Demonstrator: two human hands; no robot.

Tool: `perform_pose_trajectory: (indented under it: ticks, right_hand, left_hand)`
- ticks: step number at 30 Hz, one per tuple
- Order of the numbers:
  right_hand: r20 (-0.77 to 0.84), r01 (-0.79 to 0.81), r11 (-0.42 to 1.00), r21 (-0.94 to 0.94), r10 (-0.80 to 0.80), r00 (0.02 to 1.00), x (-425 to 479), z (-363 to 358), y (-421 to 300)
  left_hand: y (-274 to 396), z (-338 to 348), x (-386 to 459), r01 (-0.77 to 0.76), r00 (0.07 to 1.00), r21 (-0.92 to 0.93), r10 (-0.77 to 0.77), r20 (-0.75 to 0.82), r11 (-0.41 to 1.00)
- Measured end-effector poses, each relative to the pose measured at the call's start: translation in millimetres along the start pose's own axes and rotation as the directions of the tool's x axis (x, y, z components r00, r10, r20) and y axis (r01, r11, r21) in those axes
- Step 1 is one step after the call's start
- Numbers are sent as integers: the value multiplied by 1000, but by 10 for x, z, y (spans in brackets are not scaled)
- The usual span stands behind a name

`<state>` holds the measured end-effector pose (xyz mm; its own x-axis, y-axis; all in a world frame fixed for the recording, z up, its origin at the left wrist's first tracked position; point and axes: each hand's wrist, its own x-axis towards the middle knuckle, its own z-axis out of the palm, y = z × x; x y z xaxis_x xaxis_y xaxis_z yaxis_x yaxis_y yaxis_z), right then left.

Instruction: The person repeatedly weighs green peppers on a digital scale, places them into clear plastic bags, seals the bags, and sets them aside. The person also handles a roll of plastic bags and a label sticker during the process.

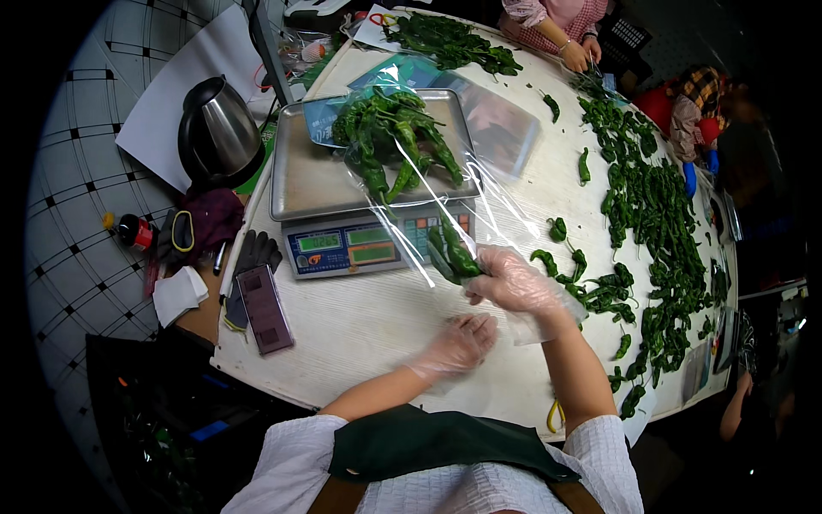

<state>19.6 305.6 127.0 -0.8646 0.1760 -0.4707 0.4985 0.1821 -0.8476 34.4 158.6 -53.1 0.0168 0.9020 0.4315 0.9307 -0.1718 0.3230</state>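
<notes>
My right hand point(507, 279), in a clear plastic glove, holds green peppers point(454, 250) at the near edge of an open-looking clear plastic bag point(411, 144). The bag holds more green peppers and lies on the metal tray point(295, 183) of a digital scale point(379, 243) with lit displays. Below and left of it, my left hand point(465, 340), also gloved, is over the white table point(359, 321) with its fingers curled; nothing shows in it. Loose green peppers point(600, 289) lie to the right of my right hand.
A phone point(264, 308) and dark work glove point(257, 254) lie at the table's left edge, near a steel kettle point(225, 132). A long pile of peppers point(661, 225) covers the right side. Flat plastic bags point(501, 119) lie behind the scale. Other people's hands point(581, 54) are across the table.
</notes>
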Motion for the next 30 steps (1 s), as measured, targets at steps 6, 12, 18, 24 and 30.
perform_pose_trajectory:
  ticks: [6,12,18,24,30]
  right_hand:
    - [-46,184,948,259,-178,983,465,145,-149]
    - [48,196,973,120,-203,978,932,156,-637]
    - [-419,357,675,-646,-704,573,1136,324,-603]
    - [-636,362,806,-467,-591,496,241,231,652]
    - [-766,181,930,320,142,628,-600,332,1459]
  left_hand:
    - [-1,20,-13,3,998,38,-5,64,999]
    - [-1,90,-23,0,999,-25,1,45,1000]
    - [-6,56,18,-35,998,31,37,-54,999]
    - [66,-1,-2,67,996,29,-69,55,997]
    - [71,71,-1,65,995,-82,-71,-69,994]
